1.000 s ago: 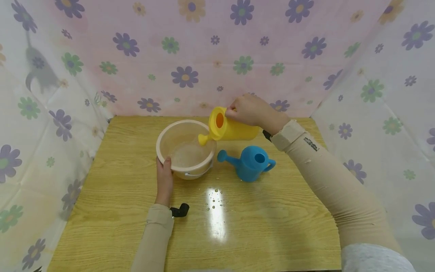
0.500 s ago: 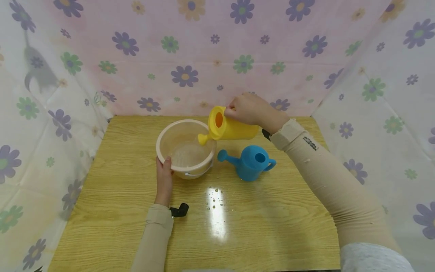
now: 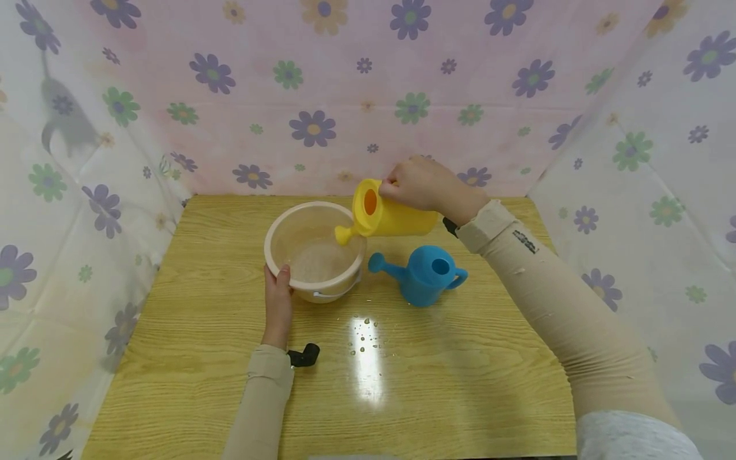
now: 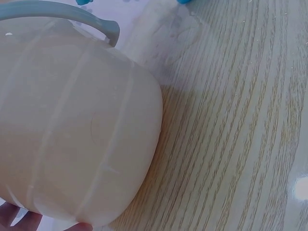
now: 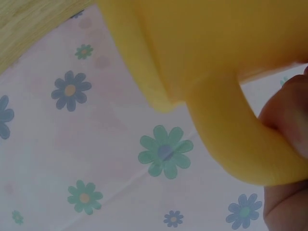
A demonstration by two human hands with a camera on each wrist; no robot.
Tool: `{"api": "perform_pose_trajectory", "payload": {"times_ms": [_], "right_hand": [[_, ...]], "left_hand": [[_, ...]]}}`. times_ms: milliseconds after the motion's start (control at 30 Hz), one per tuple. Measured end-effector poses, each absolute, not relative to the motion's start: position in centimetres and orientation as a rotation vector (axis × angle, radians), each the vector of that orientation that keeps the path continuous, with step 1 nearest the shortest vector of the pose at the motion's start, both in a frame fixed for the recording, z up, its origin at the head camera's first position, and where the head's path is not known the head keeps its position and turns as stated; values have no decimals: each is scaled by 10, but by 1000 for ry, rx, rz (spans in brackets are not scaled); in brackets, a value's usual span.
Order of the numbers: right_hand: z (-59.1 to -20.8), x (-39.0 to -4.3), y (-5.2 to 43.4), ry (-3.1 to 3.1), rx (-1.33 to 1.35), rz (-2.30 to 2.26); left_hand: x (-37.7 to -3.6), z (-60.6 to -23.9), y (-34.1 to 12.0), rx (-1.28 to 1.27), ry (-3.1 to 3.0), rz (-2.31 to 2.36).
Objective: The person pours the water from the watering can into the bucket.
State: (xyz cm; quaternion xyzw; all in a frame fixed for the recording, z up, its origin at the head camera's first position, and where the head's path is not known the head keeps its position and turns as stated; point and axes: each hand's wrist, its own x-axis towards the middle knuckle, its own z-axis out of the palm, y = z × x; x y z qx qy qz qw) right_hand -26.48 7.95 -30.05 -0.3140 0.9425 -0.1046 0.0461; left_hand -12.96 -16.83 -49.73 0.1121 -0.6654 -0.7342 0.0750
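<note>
My right hand [image 3: 422, 185] grips the handle of a yellow watering can [image 3: 385, 217], tipped on its side with the spout [image 3: 344, 235] over the rim of a pale pink bucket [image 3: 313, 252]. The right wrist view fills with the yellow watering can [image 5: 202, 53], its handle [image 5: 231, 130] wrapped by my fingers [image 5: 288, 125]. My left hand [image 3: 278, 300] holds the bucket's near left side, thumb on the rim. In the left wrist view the bucket [image 4: 72, 130] looms close, with fingertips [image 4: 29, 220] under it. Water lies in the bucket's bottom.
A blue watering can [image 3: 425, 275] stands upright right of the bucket, its spout pointing left. Water drops [image 3: 362, 335] dot the wooden table [image 3: 460, 383] in front of the bucket. Flowered cloth walls [image 3: 322, 96] close in the back and both sides.
</note>
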Motion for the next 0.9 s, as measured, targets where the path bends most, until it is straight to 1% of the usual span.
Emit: {"api": "perform_pose_trajectory", "payload": {"times_ms": [100, 300, 467, 667, 900], "right_hand": [[-299, -264, 78, 2863, -962, -306], [-296, -262, 75, 2840, -951, -292], [-296, -262, 74, 2843, -954, -271], [-297, -263, 75, 2842, -948, -257], [-298, -262, 75, 2846, -944, -274]], "left_hand": [[-131, -500, -169, 327, -1987, -2202], [-138, -521, -173, 314, -1949, -2215], [-138, -525, -173, 305, -1940, -2208], [-137, -521, -172, 316, -1932, -2225], [-131, -505, -169, 307, -1964, -2200]]}}
